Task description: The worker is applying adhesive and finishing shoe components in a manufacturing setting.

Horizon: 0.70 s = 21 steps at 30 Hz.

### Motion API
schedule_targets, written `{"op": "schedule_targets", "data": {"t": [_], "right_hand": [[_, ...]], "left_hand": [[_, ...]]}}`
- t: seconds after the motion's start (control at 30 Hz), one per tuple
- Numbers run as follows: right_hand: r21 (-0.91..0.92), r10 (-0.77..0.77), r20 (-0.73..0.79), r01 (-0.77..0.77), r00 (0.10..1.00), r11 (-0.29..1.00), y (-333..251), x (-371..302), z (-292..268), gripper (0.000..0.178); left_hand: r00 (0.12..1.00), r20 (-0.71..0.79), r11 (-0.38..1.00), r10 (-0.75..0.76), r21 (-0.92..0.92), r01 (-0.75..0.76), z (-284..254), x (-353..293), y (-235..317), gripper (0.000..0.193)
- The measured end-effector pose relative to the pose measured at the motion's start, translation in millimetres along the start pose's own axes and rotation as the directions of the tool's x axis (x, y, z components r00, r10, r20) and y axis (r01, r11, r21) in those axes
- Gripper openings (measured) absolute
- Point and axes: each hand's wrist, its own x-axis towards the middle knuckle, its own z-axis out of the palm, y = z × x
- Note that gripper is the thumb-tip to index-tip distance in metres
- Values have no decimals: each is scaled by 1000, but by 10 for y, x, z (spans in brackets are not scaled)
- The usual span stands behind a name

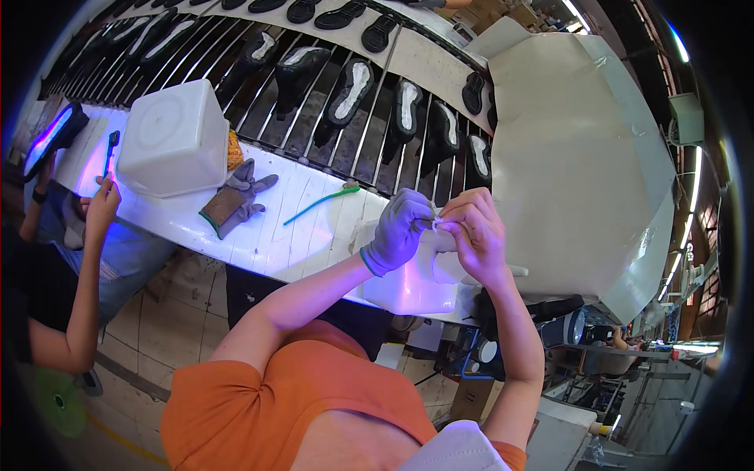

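The gloved left hand (pixel 398 229) and bare right hand (pixel 476 229) pinch a pale scrap (pixel 435 224), apparently thread, between their fingertips, not yet let go; beyond the fingers, shoes (pixel 349 93) already bear white patches.

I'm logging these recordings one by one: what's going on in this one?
The person's gloved left hand and bare right hand meet over the white bench, pinching something small and pale, too tiny to identify. A green brush and a loose glove lie on the bench. At left, a co-worker's hand holds a black brush; beyond the bench are black shoes.
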Motion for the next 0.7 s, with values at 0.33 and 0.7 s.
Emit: {"op": "schedule_targets", "data": {"t": [0.33,0.7], "right_hand": [[393,552,-123,-470,825,790,23,46,84,18],[158,597,60,-598,800,786,39,80,64,18]], "left_hand": [[996,16,991,91,-96,-89,-2,-11,-25,6],[990,141,990,11,-140,9,-193,-167,185,15]]}}
